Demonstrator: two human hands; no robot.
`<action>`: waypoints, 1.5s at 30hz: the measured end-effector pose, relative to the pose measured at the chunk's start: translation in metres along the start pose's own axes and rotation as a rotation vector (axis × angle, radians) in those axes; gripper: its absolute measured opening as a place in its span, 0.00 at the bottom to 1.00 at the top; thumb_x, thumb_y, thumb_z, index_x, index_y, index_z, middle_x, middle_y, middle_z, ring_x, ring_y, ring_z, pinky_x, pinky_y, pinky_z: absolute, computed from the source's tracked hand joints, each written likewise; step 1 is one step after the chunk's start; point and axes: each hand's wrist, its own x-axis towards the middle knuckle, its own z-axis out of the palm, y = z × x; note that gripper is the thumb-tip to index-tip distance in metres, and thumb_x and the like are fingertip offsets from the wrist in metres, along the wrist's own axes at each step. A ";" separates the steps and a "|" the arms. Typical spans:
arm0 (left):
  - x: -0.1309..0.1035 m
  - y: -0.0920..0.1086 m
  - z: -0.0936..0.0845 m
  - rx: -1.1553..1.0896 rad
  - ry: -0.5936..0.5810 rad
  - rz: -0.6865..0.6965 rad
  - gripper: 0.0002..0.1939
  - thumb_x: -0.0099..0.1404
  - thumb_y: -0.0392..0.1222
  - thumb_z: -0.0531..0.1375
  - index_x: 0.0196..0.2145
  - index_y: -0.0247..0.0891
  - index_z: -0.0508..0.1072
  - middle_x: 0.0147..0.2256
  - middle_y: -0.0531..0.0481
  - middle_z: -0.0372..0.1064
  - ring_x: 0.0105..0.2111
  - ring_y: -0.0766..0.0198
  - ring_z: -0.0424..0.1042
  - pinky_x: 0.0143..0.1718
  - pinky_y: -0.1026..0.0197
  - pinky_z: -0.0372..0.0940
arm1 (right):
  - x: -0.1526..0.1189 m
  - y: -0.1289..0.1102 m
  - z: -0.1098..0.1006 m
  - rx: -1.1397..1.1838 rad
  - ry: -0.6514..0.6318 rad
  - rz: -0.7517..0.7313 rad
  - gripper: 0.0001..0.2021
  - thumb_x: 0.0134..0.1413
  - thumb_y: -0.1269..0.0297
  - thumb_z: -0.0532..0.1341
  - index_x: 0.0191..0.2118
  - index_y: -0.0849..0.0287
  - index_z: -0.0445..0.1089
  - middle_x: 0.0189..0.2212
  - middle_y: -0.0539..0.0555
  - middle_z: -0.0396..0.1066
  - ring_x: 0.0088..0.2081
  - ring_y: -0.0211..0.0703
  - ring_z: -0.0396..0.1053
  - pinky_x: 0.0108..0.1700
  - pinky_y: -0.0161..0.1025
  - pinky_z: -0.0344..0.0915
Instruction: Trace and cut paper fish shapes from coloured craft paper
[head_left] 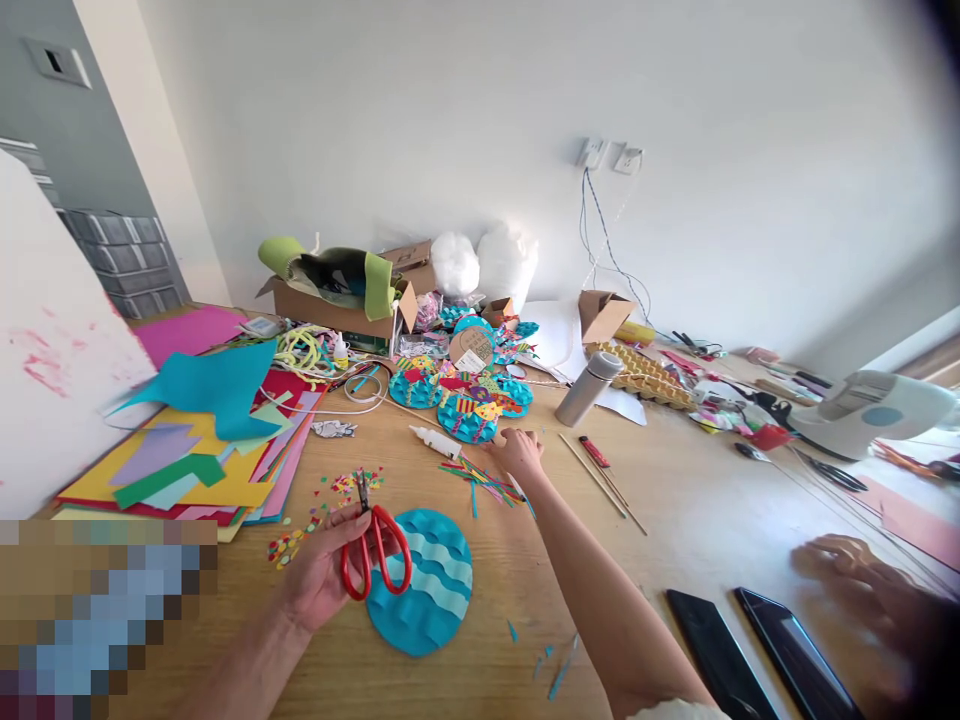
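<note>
My left hand [330, 560] is closed around scissors with red handles [379, 555], their blades pointing up and away. Beneath them lies a round blue disc [420, 610] with wavy paper bands in darker and lighter blue. My right hand [521, 455] is stretched forward, palm down, at the front edge of a decorated blue disc [466, 418] bearing colourful paper fish. Its fingertips are partly hidden, so I cannot tell whether they grip anything. Just in front of that hand are thin coloured paper strips [487, 482], beside a white glue bottle [436, 442].
Coloured sheets [247, 470] are stacked at left, near confetti-like paper dots [289, 545]. A grey flask [589, 388], wooden sticks [600, 480] and a red cutter [594, 452] lie right of centre. Another person's hand [862, 580] rests by two phones [724, 650]. A sewing machine [874, 410] stands far right.
</note>
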 end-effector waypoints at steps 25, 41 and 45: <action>0.004 -0.004 -0.002 -0.026 -0.013 -0.046 0.15 0.42 0.38 0.75 0.29 0.30 0.81 0.27 0.43 0.77 0.29 0.59 0.76 0.36 0.59 0.73 | 0.038 -0.031 0.028 -0.099 -0.040 0.045 0.21 0.54 0.47 0.61 0.42 0.59 0.78 0.50 0.63 0.71 0.55 0.59 0.57 0.52 0.47 0.52; 0.001 -0.003 -0.001 -0.054 0.038 -0.031 0.04 0.51 0.29 0.68 0.28 0.30 0.80 0.29 0.41 0.78 0.30 0.57 0.78 0.33 0.60 0.74 | 0.016 -0.020 0.003 -0.014 0.044 -0.034 0.19 0.60 0.57 0.57 0.54 0.58 0.71 0.54 0.61 0.69 0.56 0.57 0.60 0.53 0.49 0.56; 0.001 -0.004 0.000 -0.068 0.067 -0.029 0.07 0.56 0.26 0.63 0.25 0.32 0.79 0.28 0.43 0.78 0.28 0.57 0.78 0.33 0.57 0.74 | 0.000 -0.018 -0.011 0.017 0.002 -0.157 0.17 0.63 0.61 0.54 0.54 0.58 0.70 0.45 0.56 0.75 0.48 0.47 0.67 0.50 0.39 0.59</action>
